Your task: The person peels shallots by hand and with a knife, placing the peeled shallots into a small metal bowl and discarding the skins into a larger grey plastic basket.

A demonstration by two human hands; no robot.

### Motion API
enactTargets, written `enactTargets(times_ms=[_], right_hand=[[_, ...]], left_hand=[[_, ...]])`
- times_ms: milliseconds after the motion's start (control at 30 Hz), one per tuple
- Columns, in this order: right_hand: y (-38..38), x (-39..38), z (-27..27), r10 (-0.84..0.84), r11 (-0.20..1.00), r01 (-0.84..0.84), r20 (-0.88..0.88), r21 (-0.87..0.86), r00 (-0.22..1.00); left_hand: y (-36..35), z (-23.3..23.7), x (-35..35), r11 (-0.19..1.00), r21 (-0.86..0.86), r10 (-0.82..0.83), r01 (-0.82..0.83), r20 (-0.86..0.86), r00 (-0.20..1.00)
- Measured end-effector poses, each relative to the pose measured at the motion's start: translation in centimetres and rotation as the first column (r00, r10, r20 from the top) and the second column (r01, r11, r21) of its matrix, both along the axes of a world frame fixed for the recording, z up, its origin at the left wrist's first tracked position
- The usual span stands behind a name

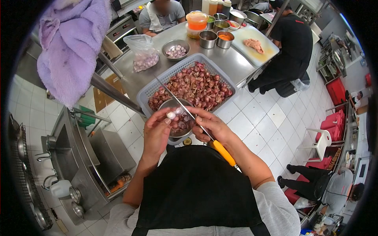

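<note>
Between the fingertips of my left hand [157, 128] is a pale peeled shallot [171, 115], held above a metal bowl [182, 133]. My right hand [210, 125] is closed around a long knife with a yellow handle [223, 152]. The blade [173, 95] points up and to the left, across the basket. Below and beyond both hands, a grey plastic basket [143, 95] is filled with unpeeled red shallots [195, 84]. The metal bowl sits at the basket's near side with shallots in it, partly hidden by my hands.
Behind the basket stand a bowl of peeled shallots [175, 51], a plastic bag of shallots [145, 59] and metal containers [208, 38]. A cutting board [256, 49] holds raw meat. One person [161, 17] faces the table; another [291, 43] stands at right. A purple towel [76, 47] hangs at left.
</note>
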State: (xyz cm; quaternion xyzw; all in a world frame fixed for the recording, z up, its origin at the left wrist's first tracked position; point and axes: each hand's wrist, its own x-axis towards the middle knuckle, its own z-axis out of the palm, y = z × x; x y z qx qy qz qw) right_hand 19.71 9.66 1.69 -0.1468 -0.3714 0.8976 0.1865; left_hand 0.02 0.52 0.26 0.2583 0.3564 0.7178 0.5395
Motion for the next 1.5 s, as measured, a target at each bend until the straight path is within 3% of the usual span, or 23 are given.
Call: enactTargets(times_ms=[167,267,333,533,700,833,900,1033,1100,1133,1200,1233,1267,1300,1367,1433,1500], right_hand=[[0.6,0.1,-1.2,-0.053,0.998,0.053,-0.019,0.021,0.998],[0.8,-0.1,-1.7,-0.095,0.97,0.041,0.218,0.239,0.971],[0.6,-0.7,-3.1,-0.125,0.963,0.054,0.261,0.263,0.957],[1.1,-0.1,-4.1,-0.03,0.983,-0.026,0.297,0.181,0.954],[1.7,1.5,-4.8,-0.176,0.981,0.146,0.259,0.131,0.95],[0.9,4.3,-3.5,-0.277,0.953,0.3,0.282,-0.04,0.919],[0.5,5.9,-4.0,-0.322,0.936,0.348,0.274,-0.05,0.906],[-0.9,8.4,-5.3,-0.42,0.896,0.443,0.259,-0.034,0.87],[-1.9,9.5,-4.5,-0.452,0.867,0.49,0.267,-0.092,0.851],[-2.3,10.0,-4.5,-0.472,0.857,0.507,0.263,-0.086,0.842],[-3.5,11.2,-4.7,-0.521,0.82,0.563,0.272,-0.103,0.809],[-3.9,11.5,-4.9,-0.543,0.807,0.584,0.276,-0.09,0.793],[-4.2,11.8,-5.2,-0.553,0.802,0.592,0.279,-0.079,0.785],[-4.6,12.1,-5.9,-0.575,0.791,0.607,0.249,-0.073,0.779],[-4.8,12.4,-5.6,-0.59,0.772,0.63,0.276,-0.081,0.758],[-4.9,12.7,-5.9,-0.584,0.773,0.627,0.28,-0.097,0.762],[-4.3,12.3,-5.7,-0.576,0.776,0.622,0.285,-0.105,0.766]], left_hand=[[0.2,-0.7,-0.8,1.0,0.005,-0.025,0.025,0.147,0.989],[-0.2,-1.4,-1.7,0.999,-0.028,0.028,-0.027,0.029,0.999],[-0.4,-1.5,-2.3,0.968,-0.152,0.147,-0.201,-0.309,0.94],[-0.7,-2.6,-3.9,0.943,-0.107,0.249,-0.316,-0.406,0.879],[2.4,-3.8,-4.1,0.939,-0.124,0.23,-0.321,-0.469,0.853],[8.6,-5.9,-5.3,0.949,-0.115,0.186,-0.292,-0.544,0.818],[13.0,-7.5,-6.9,0.952,-0.139,0.154,-0.273,-0.552,0.82],[23.8,-8.1,-11.0,0.942,-0.062,0.198,-0.331,-0.693,0.693],[29.4,-10.3,-15.0,0.924,-0.251,0.05,-0.287,-0.667,0.743],[31.3,-10.4,-15.3,0.926,-0.251,0.116,-0.282,-0.521,0.846],[36.4,-11.6,-18.8,0.961,-0.213,0.048,-0.175,-0.494,0.868],[35.0,-7.9,-15.2,0.941,-0.163,0.176,-0.296,-0.512,0.841],[35.2,-7.1,-14.8,0.876,-0.04,0.283,-0.481,-0.766,0.578],[34.9,-6.6,-13.9,0.866,0.134,0.392,-0.481,-0.78,0.488],[32.3,-5.3,-12.8,0.945,0.142,0.265,-0.296,-0.863,0.431],[28.2,-5.1,-11.3,0.998,0.03,0.047,-0.061,-0.95,0.31],[22.4,-4.6,-7.9,1.0,-0.008,-0.014,0.029,-0.97,0.243]])
